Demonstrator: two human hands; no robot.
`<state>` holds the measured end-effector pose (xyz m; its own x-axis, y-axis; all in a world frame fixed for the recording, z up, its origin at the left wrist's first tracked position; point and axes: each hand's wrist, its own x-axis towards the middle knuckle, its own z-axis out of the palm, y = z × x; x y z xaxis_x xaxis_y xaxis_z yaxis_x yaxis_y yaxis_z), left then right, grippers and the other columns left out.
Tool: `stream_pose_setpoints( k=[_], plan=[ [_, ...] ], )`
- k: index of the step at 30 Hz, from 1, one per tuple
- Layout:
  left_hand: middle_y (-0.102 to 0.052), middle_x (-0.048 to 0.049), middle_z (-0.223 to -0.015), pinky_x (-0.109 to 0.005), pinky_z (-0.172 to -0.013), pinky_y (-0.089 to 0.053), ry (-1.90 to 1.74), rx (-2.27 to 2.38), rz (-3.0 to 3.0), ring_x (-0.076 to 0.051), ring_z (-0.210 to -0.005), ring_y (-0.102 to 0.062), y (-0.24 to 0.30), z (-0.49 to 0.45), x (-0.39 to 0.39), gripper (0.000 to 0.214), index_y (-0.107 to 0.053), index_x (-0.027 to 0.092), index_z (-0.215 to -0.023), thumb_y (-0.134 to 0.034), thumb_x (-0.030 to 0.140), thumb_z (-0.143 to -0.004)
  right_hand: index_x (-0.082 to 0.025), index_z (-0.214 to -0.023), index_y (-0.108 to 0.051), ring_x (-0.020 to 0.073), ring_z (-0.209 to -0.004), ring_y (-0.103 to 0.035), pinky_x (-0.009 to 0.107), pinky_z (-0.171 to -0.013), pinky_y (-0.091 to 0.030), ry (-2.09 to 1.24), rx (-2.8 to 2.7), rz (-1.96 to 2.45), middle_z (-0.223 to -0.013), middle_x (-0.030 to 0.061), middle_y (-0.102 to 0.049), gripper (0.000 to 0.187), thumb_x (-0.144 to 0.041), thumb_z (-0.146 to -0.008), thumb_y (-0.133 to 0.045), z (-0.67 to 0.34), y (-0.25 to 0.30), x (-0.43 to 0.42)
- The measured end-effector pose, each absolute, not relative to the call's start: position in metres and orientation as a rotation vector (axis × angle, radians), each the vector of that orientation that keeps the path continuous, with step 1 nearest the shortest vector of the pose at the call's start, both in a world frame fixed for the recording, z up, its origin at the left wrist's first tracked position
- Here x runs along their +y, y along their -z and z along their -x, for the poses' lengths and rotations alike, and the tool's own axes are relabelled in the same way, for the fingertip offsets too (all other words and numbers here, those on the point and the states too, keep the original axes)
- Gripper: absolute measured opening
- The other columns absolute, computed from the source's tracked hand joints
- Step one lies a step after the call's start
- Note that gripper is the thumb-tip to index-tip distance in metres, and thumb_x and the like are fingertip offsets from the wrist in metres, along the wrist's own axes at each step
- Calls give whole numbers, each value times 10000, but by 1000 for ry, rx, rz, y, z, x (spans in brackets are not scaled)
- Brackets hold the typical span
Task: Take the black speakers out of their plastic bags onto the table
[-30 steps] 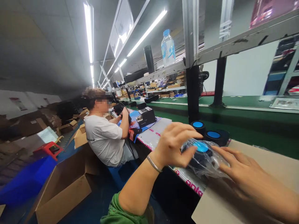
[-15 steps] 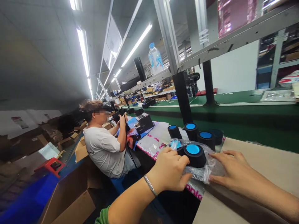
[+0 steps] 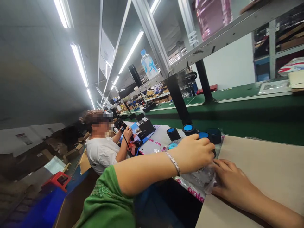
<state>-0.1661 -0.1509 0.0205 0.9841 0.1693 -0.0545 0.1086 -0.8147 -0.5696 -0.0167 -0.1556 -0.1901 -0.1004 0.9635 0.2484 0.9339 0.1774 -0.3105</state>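
The left hand [image 3: 194,153] is curled over a round black speaker with a blue top [image 3: 206,136], hiding most of it. The right hand [image 3: 229,180] lies flat, pressing the clear crinkly plastic bag [image 3: 199,179] just under the speaker.

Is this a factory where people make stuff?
Probably yes, an assembly or packing line: a long green conveyor belt, black cylinders with blue tops lined up, and a seated co-worker among brown cardboard boxes.

The bag [image 3: 201,179] is clear, crinkled, glossy plastic. The speakers [image 3: 173,134] look matt black with smooth blue tops. The cardboard [image 3: 261,167] is matt brown; the belt [image 3: 249,126] matt green.
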Motion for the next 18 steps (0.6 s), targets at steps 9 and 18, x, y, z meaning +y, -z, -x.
stream_pose_setpoints(
  k=[9,18],
  plan=[
    [-698,-156,-959,-390,-654,-438,-777,-470,2464,-288,-888,-638,-6,136,-145,229,-684,106,-992,-496,127,-863,-281,-1424,-446,174,-1287,-51,343,-1147,-270,-182,-2188,1907,-1373,-101,-82,776,-603,-725,-544,17,177,-158],
    [-677,-133,-935,-374,-637,-464,-694,-550,2476,-293,-862,-647,-15,148,-142,225,-641,163,-1027,-511,210,-848,-227,-1413,-459,177,-1281,-75,364,-1127,-271,-214,-2150,1820,-1371,-42,-135,702,-545,-790,-527,18,172,-164]
  ],
)
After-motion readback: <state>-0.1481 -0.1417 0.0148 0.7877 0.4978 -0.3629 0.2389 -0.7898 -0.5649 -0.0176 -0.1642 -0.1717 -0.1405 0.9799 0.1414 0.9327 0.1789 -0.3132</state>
